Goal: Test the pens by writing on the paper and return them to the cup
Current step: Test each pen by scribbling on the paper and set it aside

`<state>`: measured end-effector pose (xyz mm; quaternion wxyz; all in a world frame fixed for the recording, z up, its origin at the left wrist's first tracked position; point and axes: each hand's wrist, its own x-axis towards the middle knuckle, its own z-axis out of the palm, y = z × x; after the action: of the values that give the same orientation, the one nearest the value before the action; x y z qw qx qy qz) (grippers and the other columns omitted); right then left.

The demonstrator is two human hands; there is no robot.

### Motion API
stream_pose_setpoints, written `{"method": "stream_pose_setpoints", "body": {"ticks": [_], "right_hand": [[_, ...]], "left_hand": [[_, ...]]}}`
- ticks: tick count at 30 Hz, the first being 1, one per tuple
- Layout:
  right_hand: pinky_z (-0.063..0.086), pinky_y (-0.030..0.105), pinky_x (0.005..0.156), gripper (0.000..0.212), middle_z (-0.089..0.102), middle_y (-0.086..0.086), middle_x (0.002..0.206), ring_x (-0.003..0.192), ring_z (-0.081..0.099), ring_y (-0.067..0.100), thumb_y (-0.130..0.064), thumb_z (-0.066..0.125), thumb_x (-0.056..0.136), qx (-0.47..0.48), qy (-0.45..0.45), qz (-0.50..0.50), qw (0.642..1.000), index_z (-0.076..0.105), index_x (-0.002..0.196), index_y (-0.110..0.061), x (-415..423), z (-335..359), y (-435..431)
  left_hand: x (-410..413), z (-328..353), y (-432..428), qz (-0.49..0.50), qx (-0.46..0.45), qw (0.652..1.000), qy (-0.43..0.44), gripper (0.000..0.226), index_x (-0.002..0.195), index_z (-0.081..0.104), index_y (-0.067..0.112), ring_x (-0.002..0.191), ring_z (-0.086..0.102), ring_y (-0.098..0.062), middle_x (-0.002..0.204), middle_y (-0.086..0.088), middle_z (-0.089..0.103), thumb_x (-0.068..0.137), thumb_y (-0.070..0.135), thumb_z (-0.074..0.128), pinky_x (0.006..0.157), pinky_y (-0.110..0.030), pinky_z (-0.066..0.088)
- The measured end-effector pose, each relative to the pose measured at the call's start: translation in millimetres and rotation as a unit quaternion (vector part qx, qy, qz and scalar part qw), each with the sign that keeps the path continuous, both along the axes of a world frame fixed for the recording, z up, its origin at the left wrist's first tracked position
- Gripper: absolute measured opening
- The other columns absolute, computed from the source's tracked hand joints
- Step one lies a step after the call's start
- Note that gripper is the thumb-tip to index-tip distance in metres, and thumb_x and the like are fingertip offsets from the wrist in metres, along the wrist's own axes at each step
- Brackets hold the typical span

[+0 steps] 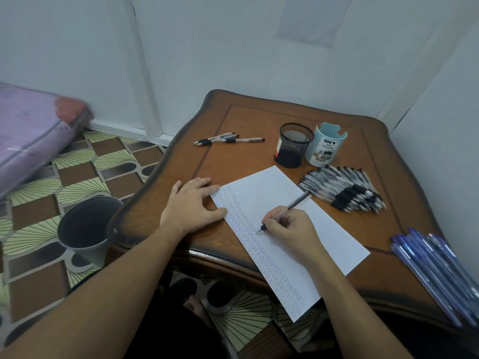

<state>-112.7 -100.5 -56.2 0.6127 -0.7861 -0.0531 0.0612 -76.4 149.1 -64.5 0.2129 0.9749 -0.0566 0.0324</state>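
Head | right hand [290, 230] pinches pen [298, 202] | left hand [193, 203] flat on paper [274, 193]

Paper [264, 187]: white, flat, frame centre, left margin filled with scribbles. Pen [298, 202]: tilted, tip on paper. Mesh cup [295, 146]: black, upright, above paper.

One mesh cup [294, 145], one blue cup [325, 146], one paper [272, 193], one bucket [88, 251], perhaps four loose pens [228, 139].

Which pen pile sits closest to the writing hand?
The big pile of black-grip pens, just beyond the right hand. The blue pens lie farther off at the right edge of the table, the few loose pens far left.
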Motion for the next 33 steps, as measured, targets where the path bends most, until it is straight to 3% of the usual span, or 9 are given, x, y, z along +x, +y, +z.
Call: {"method": "stream_pose_setpoints", "body": {"ticks": [4, 14, 18, 21, 25, 30, 33], "right_hand": [[0.036, 0.033, 0.059, 0.020, 0.067, 0.013, 0.078, 0.066, 0.050, 0.022, -0.004, 0.062, 0.087, -0.003, -0.007, 0.005, 1.000, 0.072, 0.073, -0.013, 1.2, -2.8, -0.9], [0.032, 0.023, 0.051, 0.023, 0.063, -0.002, 0.066, 0.059, 0.044, 0.013, 0.001, 0.063, 0.086, 0.001, -0.004, 0.017, 1.000, 0.073, 0.069, -0.010, -0.6, -2.5, -1.1], [0.031, 0.027, 0.054, 0.022, 0.063, 0.005, 0.068, 0.061, 0.044, 0.016, 0.001, 0.061, 0.086, -0.002, -0.004, 0.014, 1.000, 0.072, 0.070, -0.010, 0.1, -3.2, -1.4], [0.031, 0.026, 0.052, 0.020, 0.061, -0.003, 0.063, 0.058, 0.043, 0.014, 0.000, 0.061, 0.086, -0.003, 0.005, 0.014, 1.000, 0.071, 0.071, -0.008, 0.0, -3.0, -2.5], [0.031, 0.030, 0.054, 0.019, 0.063, 0.014, 0.072, 0.061, 0.044, 0.020, -0.003, 0.063, 0.088, -0.003, -0.006, 0.010, 1.000, 0.073, 0.073, -0.008, -1.1, -2.8, -1.6], [0.032, 0.029, 0.053, 0.021, 0.064, 0.007, 0.070, 0.061, 0.044, 0.020, 0.001, 0.061, 0.087, 0.014, -0.008, -0.011, 1.000, 0.072, 0.072, -0.007, -0.7, -3.2, -1.8], [0.031, 0.028, 0.053, 0.021, 0.064, 0.011, 0.071, 0.061, 0.043, 0.020, 0.000, 0.061, 0.087, 0.012, -0.005, -0.004, 1.000, 0.072, 0.071, -0.007, -0.8, -3.6, -2.6]], "left_hand": [[0.0, -0.1, -0.4, 0.001, -0.002, 1.000, -0.001, 0.090, 0.136, 0.051, 0.041, 0.142, 0.023, -0.004, 0.151, 0.016, 0.036, 0.057, 0.082, 0.035, 0.119, -0.043, 0.001], [0.5, -0.6, 0.1, 0.001, -0.003, 1.000, 0.001, 0.089, 0.136, 0.051, 0.041, 0.142, 0.022, -0.004, 0.151, 0.016, 0.036, 0.058, 0.082, 0.036, 0.119, -0.042, 0.000], [-0.6, -0.3, -0.2, 0.001, -0.006, 1.000, -0.005, 0.089, 0.136, 0.052, 0.040, 0.142, 0.023, -0.005, 0.150, 0.015, 0.037, 0.059, 0.081, 0.036, 0.119, -0.043, 0.001], [-0.7, -0.3, -0.7, 0.002, -0.008, 1.000, -0.008, 0.089, 0.135, 0.052, 0.040, 0.142, 0.024, -0.004, 0.150, 0.015, 0.038, 0.058, 0.081, 0.036, 0.119, -0.043, 0.001], [0.0, -0.3, -0.3, 0.002, -0.006, 1.000, -0.006, 0.087, 0.135, 0.052, 0.041, 0.142, 0.024, -0.004, 0.150, 0.015, 0.038, 0.059, 0.081, 0.037, 0.119, -0.044, 0.002], [-0.2, -0.9, -0.1, 0.003, -0.008, 1.000, -0.010, 0.087, 0.135, 0.053, 0.040, 0.142, 0.025, -0.005, 0.150, 0.015, 0.038, 0.059, 0.081, 0.038, 0.119, -0.044, 0.003], [-0.1, -0.7, -0.6, 0.000, -0.003, 1.000, -0.009, 0.087, 0.135, 0.052, 0.040, 0.142, 0.025, -0.005, 0.150, 0.015, 0.038, 0.059, 0.081, 0.037, 0.119, -0.044, 0.003]]}}
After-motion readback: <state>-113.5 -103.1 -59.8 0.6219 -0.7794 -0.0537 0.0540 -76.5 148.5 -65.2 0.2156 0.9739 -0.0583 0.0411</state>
